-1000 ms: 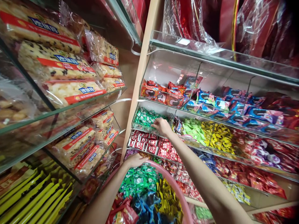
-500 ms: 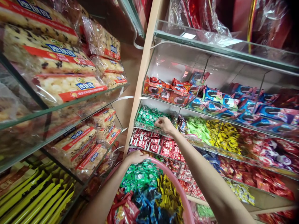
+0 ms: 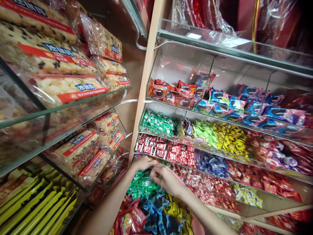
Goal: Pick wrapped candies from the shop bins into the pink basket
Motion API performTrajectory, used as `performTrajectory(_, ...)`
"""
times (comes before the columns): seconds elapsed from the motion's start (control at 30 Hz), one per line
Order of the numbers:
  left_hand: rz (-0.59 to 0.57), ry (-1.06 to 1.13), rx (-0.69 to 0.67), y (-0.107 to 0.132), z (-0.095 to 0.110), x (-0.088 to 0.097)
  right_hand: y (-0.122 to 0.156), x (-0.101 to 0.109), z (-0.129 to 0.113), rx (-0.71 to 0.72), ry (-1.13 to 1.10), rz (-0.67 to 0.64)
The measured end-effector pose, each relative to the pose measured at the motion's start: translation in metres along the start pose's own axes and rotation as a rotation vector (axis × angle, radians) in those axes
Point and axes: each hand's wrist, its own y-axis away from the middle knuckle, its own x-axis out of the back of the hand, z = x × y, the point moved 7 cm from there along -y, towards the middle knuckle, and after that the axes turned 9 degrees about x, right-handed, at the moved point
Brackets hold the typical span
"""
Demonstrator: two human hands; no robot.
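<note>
My left hand [image 3: 144, 162] is closed over the far rim of a pink tub [image 3: 198, 225]. Inside the tub are green-wrapped candies [image 3: 140, 186], red packets [image 3: 129, 217], blue-and-black packets [image 3: 155, 215] and yellow-wrapped candies [image 3: 179, 209]. My right hand [image 3: 166, 179] is over the green candies, close beside the left hand, its fingers bent inward. What those fingers hold, if anything, is hidden. Straight ahead, a glass-fronted bin of similar green candies [image 3: 158, 122] sits on the shelf.
Glass shelves with puffed-rice cakes [image 3: 75, 86] stand close on the left, above upright yellow packets [image 3: 46, 212]. A wooden post [image 3: 144, 85] divides them from the candy shelves ahead. Those hold red-and-white packets [image 3: 151, 147], yellow candies [image 3: 231, 138] and blue packets [image 3: 256, 104]. Glass edges front each row.
My right hand has moved from the green candy bin down and back to above the tub. The left hand remains on the rim. The view has shifted slightly.
</note>
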Motion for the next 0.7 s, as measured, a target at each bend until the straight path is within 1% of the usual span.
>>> performTrajectory(0.07, 0.019, -0.039, -0.016, 0.001, 0.004, 0.0, 0.004, -0.018, 0.005, -0.013, 0.051, -0.051)
performTrajectory(0.13, 0.016, -0.05, -0.028, 0.002, 0.007, -0.002, 0.004, -0.026, 0.007, 0.0, 0.109, -0.072)
performTrajectory(0.23, 0.006, -0.045, -0.051, 0.004, 0.009, -0.003, 0.002, -0.034, 0.008, 0.042, 0.192, -0.101)
performTrajectory(0.33, 0.018, -0.063, -0.045, 0.006, 0.009, -0.002, -0.001, -0.041, 0.007, 0.101, 0.244, -0.141)
performTrajectory(0.5, 0.006, -0.084, -0.052, 0.007, 0.01, -0.005, -0.005, -0.053, 0.004, 0.209, 0.357, -0.225)
performTrajectory(0.7, 0.033, -0.086, -0.035, 0.008, 0.012, -0.004, -0.001, -0.059, 0.005, 0.208, 0.421, -0.316)
